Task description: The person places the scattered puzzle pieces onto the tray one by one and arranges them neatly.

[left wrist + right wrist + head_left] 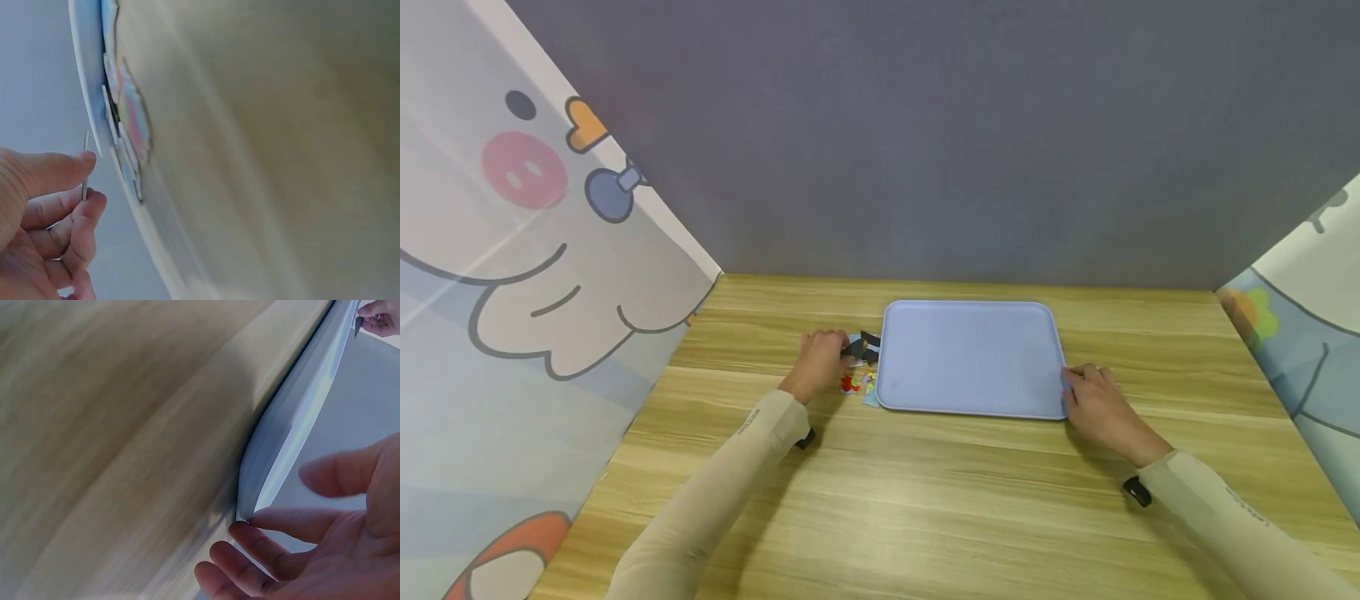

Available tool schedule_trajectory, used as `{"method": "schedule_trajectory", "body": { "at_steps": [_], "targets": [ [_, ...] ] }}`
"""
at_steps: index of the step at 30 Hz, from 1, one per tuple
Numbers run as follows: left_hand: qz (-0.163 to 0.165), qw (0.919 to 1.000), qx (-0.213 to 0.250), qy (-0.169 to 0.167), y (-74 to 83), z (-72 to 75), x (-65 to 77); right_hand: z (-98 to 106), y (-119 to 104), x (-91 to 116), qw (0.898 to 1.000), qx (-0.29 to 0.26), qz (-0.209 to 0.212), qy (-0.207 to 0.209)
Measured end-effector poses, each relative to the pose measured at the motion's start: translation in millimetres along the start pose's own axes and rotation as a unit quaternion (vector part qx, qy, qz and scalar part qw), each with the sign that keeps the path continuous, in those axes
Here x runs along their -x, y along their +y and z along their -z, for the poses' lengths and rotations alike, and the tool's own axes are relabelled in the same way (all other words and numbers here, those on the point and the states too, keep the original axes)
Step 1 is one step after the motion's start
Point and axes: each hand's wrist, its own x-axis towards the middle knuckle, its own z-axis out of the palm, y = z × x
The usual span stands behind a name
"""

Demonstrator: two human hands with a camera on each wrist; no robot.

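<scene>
My left hand [820, 362] pinches a thin flat puzzle piece [85, 187] between thumb and forefinger, just left of the tray. Edge-on in the left wrist view, the piece stands up; its dark side shows in the right wrist view. Several other printed puzzle pieces [850, 384], with red, yellow and light blue on them, lie on the table beside the tray's left edge. The pale blue rectangular tray [970, 358] lies flat with a low raised rim. At its right rim is my right hand [1101, 410], fingertips touching the near corner and thumb [334, 475] held apart.
A wood-grain table [925, 500] carries everything. Behind it rises a grey wall panel [925, 142]. Printed cartoon curtains [445, 375] border the left and right sides.
</scene>
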Motion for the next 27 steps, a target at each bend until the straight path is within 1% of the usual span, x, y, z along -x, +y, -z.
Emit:
{"method": "schedule_trajectory", "body": {
  "at_steps": [4, 7, 9, 15, 19, 22, 27],
  "targets": [
    [-0.017, 0.9995, 0.009, 0.023, 4.2, 1.4, -6.9, 0, 0, 0, 1.000, -0.007, -0.015, -0.014],
    [-0.027, 0.9992, 0.011, 0.028, 8.7, 3.1, -13.9, 0, 0, 1, 1.000, -0.008, -0.022, -0.019],
    [-0.030, 0.9992, 0.013, 0.025, 12.4, 4.0, -18.5, 0, -1, 1, 1.000, -0.008, -0.024, -0.018],
    [-0.036, 0.9990, -0.013, 0.022, 23.8, 3.7, -31.8, -1, 0, 0, 0.999, -0.009, -0.034, -0.020],
    [-0.035, 0.9990, -0.026, 0.011, 30.7, 2.9, -39.6, -2, 1, 0, 0.999, -0.011, -0.036, -0.020],
    [-0.034, 0.9990, -0.029, 0.000, 34.8, 2.4, -45.4, -2, 0, 0, 0.999, -0.010, -0.040, -0.020],
    [-0.030, 0.9993, -0.019, -0.013, 42.5, 2.9, -52.8, -1, -1, 0, 0.999, -0.010, -0.045, -0.027]
  ]
}}
